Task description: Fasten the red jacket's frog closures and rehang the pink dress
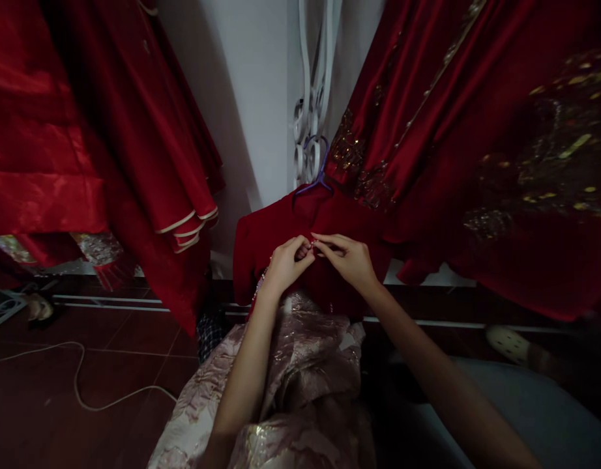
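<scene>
A red jacket [266, 228] hangs on a purple hanger [321, 177] in front of me. At the middle of its front, my left hand [288, 264] is closed, thumb and fingers pinched on the cloth. Fingertip to fingertip with it, my right hand [349, 257] pinches the same spot, its other fingers bent. A tiny pale, shiny bit shows between the fingertips; it is too small to tell what it is. Below the jacket spreads a pinkish-silver brocade skirt [315, 339], partly behind my forearms.
Red garments [148, 130] with pale edging hang at left. More red gowns [427, 124] with gold sequins hang at right. White scrolled metalwork [313, 85] stands behind the hanger. A white cable [78, 374] crosses the tiled floor, and a pale perforated shoe [508, 344] shows at right.
</scene>
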